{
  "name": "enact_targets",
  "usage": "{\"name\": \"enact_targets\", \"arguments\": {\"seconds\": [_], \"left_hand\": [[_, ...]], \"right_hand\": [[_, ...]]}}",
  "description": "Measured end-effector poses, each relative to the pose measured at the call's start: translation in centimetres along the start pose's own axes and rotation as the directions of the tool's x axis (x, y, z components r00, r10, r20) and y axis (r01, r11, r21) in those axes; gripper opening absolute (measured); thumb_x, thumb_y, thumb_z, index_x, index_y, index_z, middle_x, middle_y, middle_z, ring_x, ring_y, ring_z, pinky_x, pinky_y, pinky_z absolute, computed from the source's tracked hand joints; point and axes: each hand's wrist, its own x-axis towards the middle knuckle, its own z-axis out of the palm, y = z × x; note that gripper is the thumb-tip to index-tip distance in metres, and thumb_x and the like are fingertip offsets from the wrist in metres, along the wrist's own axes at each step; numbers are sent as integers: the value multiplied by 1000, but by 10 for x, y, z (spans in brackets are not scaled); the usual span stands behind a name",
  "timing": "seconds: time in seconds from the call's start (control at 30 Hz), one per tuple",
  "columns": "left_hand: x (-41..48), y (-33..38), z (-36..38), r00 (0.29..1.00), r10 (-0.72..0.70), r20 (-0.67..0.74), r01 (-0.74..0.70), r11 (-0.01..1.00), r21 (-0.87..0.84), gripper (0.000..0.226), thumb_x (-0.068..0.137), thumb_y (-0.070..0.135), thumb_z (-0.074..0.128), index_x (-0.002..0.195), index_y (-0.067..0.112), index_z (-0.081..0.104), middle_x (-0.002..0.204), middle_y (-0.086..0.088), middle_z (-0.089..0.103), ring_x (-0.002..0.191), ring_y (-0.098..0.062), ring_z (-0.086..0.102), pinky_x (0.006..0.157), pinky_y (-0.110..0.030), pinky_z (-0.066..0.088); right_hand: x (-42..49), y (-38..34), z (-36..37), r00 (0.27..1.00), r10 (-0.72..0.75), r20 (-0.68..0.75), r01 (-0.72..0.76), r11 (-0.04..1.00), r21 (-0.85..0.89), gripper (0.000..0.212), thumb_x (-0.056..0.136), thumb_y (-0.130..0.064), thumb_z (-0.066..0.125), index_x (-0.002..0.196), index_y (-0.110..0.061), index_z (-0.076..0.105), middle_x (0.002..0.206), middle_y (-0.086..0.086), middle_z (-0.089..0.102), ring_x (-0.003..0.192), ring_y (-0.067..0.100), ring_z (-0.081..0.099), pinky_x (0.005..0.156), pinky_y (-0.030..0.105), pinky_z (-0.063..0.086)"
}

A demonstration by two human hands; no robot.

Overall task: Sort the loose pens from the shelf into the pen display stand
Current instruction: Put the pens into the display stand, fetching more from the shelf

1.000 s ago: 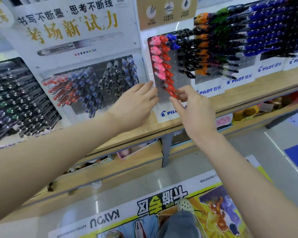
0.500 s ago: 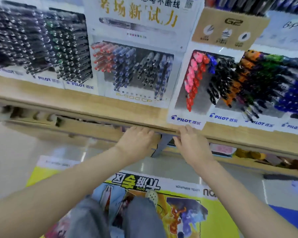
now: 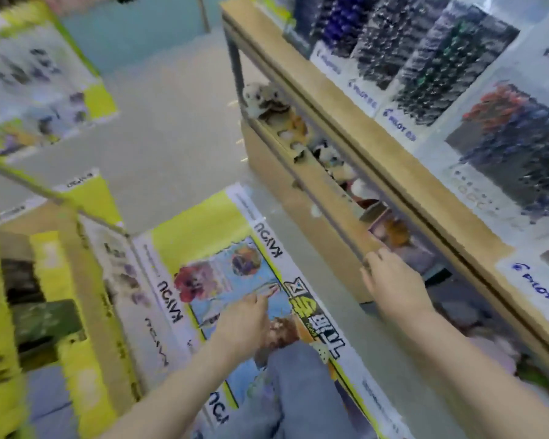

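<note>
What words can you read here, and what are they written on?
"PILOT", blue, on the white label strips under the pen displays; what follows it is blurred.
"KAYOU", upside down, on the white border of the floor poster.
Its big black letters and small print: too blurred.

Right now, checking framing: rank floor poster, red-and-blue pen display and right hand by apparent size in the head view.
1. floor poster
2. red-and-blue pen display
3. right hand, enlarged by nearness to the camera
</note>
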Motion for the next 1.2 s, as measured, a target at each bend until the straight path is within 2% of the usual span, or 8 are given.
{"name": "enact_targets", "arguments": {"seconds": [0.3,0.43,0.57,0.7,0.77,0.93,1.07,1.2], "left_hand": [[-193,-68,102,817,-559,-145,476,794,-377,28,99,25,32,119,17,50,117,-2,55,107,-21,52,84,-32,38],[-273,-63,153,618,-775,-131,613,580,-536,26,95,25,34,113,21,53,110,1,54,106,-20,53,84,-35,41],[-341,-52,197,400,-908,-124,656,378,-654,31,77,29,37,85,24,66,77,5,58,69,-20,63,54,-33,51],[-396,-60,229,138,-990,-28,661,113,-742,15,82,17,58,93,18,67,91,-2,63,85,-28,63,69,-39,48],[-418,-73,239,6,-999,53,644,-36,-764,19,83,11,63,101,12,64,102,-9,60,96,-34,58,76,-43,44],[-453,-119,259,-178,-949,259,535,-314,-784,47,92,28,53,135,12,42,128,-15,45,119,-35,41,98,-45,34],[-458,-153,274,-192,-900,392,477,-435,-764,68,89,45,56,140,7,32,137,-21,37,127,-39,35,101,-46,33],[-456,-170,280,-199,-882,428,468,-469,-749,68,88,41,58,139,5,32,138,-19,34,128,-35,32,102,-41,32]], "right_hand": [[-42,-172,2,829,-559,-5,555,825,-103,23,85,-20,64,101,-4,58,94,12,59,84,31,59,59,36,42],[-89,-253,13,658,-742,129,752,641,-153,35,99,-28,37,130,-10,38,129,7,43,114,24,46,81,31,42],[-148,-326,17,403,-900,166,911,376,-170,38,77,-28,74,104,-4,63,98,6,61,85,22,59,60,26,45],[-213,-383,45,220,-943,251,970,239,44,38,99,-27,41,133,-10,39,124,9,46,113,27,44,92,34,40],[-244,-404,59,117,-966,230,983,145,112,36,101,-27,34,134,-13,36,125,5,43,113,24,42,86,29,37],[-311,-446,96,72,-948,309,971,137,195,42,99,-38,35,131,-11,38,124,7,43,110,24,45,81,32,41],[-341,-469,117,71,-932,356,992,104,73,51,95,-49,38,123,-6,38,116,10,45,105,26,45,83,32,39],[-348,-485,119,82,-932,353,988,122,92,36,97,-27,41,124,-5,36,119,11,48,106,26,49,79,30,41]]}}
